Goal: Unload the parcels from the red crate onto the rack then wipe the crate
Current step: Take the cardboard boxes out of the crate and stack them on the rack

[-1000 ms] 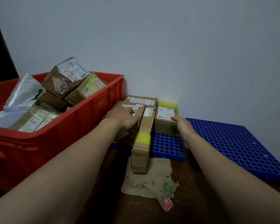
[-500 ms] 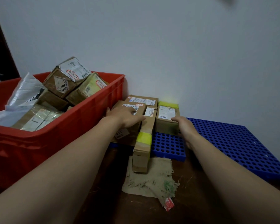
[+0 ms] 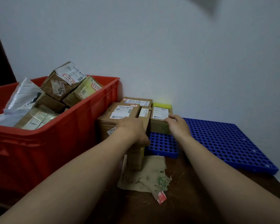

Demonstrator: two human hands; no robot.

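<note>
Scratched brown tabletop (image 3: 192, 188), up against the wall. The red crate (image 3: 55, 151) sits on its left side and the blue perforated rack (image 3: 225, 143) lies flat on the right. In front, a frayed cloth (image 3: 152, 173) lies spread out, with a red-and-white tag (image 3: 161, 195) at its near corner.
</note>
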